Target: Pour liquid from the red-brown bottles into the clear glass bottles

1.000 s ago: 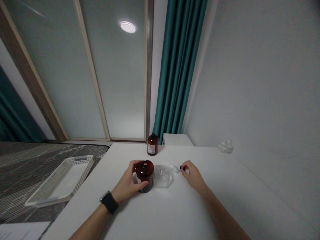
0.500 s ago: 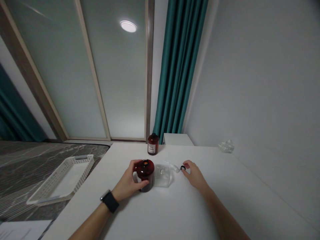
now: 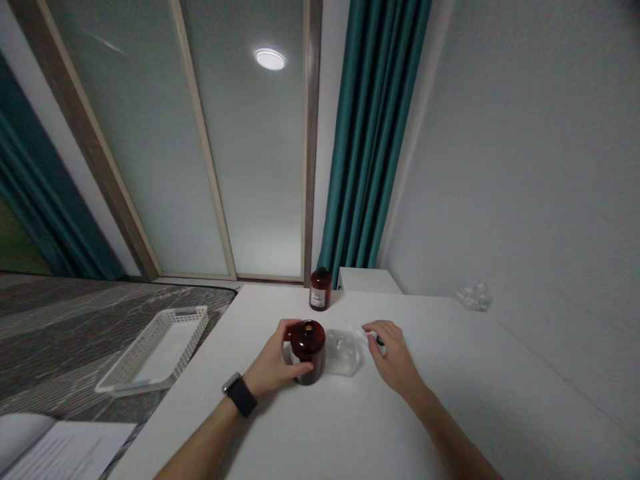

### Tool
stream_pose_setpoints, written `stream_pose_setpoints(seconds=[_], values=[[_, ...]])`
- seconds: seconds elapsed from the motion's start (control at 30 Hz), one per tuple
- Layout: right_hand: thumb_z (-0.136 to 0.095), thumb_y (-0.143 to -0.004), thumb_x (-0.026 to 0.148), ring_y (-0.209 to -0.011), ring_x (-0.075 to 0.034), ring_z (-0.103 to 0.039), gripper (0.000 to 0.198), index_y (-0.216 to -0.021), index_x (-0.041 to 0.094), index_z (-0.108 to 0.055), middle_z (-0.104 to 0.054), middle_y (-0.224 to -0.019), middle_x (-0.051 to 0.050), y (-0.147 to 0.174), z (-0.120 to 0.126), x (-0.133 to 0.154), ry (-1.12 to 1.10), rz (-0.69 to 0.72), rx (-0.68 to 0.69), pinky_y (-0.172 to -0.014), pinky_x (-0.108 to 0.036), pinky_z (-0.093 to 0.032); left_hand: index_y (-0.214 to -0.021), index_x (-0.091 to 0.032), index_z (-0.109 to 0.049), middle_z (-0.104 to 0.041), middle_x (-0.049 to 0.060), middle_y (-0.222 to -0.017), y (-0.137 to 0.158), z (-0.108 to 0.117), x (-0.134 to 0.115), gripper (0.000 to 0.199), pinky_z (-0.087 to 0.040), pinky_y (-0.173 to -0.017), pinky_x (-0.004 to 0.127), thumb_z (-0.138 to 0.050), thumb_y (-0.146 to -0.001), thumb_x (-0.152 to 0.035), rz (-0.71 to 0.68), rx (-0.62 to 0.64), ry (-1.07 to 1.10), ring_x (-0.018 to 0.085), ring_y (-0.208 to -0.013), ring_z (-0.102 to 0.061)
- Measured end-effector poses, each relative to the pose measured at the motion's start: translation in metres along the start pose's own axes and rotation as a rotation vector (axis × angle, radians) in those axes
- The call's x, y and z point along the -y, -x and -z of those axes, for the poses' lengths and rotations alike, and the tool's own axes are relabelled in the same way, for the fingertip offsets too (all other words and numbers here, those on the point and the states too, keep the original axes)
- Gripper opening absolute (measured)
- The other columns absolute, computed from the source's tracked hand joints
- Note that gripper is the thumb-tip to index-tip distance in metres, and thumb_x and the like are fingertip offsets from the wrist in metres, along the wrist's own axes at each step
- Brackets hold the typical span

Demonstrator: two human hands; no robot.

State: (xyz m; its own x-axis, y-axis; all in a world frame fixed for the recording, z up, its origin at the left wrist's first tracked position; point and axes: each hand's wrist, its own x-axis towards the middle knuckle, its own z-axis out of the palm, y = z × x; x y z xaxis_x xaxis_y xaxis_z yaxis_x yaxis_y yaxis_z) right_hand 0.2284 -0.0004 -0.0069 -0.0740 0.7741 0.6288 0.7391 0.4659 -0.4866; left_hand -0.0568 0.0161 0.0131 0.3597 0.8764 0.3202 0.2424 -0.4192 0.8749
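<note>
Clock centred on the near brown bottle (image 3: 310,357): it hides some fingers of the left grip (image 3: 275,363), plus the 9 o'clock edge of the clear tray (image 3: 340,367). At 3, right grip (image 3: 394,357) covers most of a small black piece (image 3: 381,341); can't ID it. Rear bottle (image 3: 321,280) at 12: I can't read its label (image 3: 317,299), too small. Open book (image 3: 95,433) at 8: runs out of view, print (image 3: 70,457) blurred. Left forearm (image 3: 205,443) cut off at 7, right forearm (image 3: 450,437) at 4.
</note>
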Motion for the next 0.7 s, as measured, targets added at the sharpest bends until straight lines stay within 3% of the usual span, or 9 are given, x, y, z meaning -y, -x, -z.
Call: stream_pose_setpoints(seconds=[0.13, 0.3, 0.5, 0.7], values=[[-0.049, -0.092, 0.016, -0.106, -0.026, -0.059, 0.025, -0.114, 0.022, -0.059, -0.068, -0.110, -0.009, -0.008, -0.004, 0.041, -0.061, 0.117, 0.167, -0.095, -0.046, -0.043, -0.124, -0.018, -0.045, -0.060, 0.013, -0.123, 0.000, 0.004, 0.007, 0.059, -0.041, -0.102, 0.049, -0.075, -0.077, -0.038, -0.095, 0.063, 0.039, 0.032, -0.115, -0.058], [-0.067, -0.083, 0.022, -0.125, -0.029, -0.049, 0.059, -0.137, 0.024, -0.044, -0.057, -0.135, -0.011, -0.019, -0.011, 0.077, -0.110, 0.145, 0.313, -0.105, -0.049, -0.039, -0.123, -0.017, -0.048, -0.059, 0.013, -0.118, 0.000, 0.010, 0.009, 0.051, -0.045, -0.095, 0.043, -0.053, -0.092, -0.057, -0.162, 0.091, 0.120, 0.030, -0.110, -0.058], [-0.082, -0.072, 0.036, -0.127, -0.035, -0.048, 0.093, -0.149, 0.024, -0.031, -0.055, -0.139, -0.015, -0.032, -0.026, 0.096, -0.036, 0.170, 0.404, -0.110, -0.060, -0.029, -0.112, -0.016, -0.060, -0.063, 0.009, -0.105, 0.000, 0.019, 0.005, 0.050, -0.044, -0.091, 0.039, -0.041, -0.097, -0.059, -0.159, 0.051, 0.136, 0.027, -0.101, -0.059], [-0.079, -0.071, 0.034, -0.127, -0.036, -0.047, 0.095, -0.150, 0.021, -0.028, -0.057, -0.134, -0.015, -0.030, -0.030, 0.102, -0.062, 0.110, 0.422, -0.112, -0.060, -0.026, -0.104, -0.015, -0.063, -0.066, 0.009, -0.098, -0.001, 0.017, 0.012, 0.054, -0.048, -0.078, 0.035, -0.031, -0.100, -0.058, -0.092, 0.022, 0.213, 0.024, -0.092, -0.061]])
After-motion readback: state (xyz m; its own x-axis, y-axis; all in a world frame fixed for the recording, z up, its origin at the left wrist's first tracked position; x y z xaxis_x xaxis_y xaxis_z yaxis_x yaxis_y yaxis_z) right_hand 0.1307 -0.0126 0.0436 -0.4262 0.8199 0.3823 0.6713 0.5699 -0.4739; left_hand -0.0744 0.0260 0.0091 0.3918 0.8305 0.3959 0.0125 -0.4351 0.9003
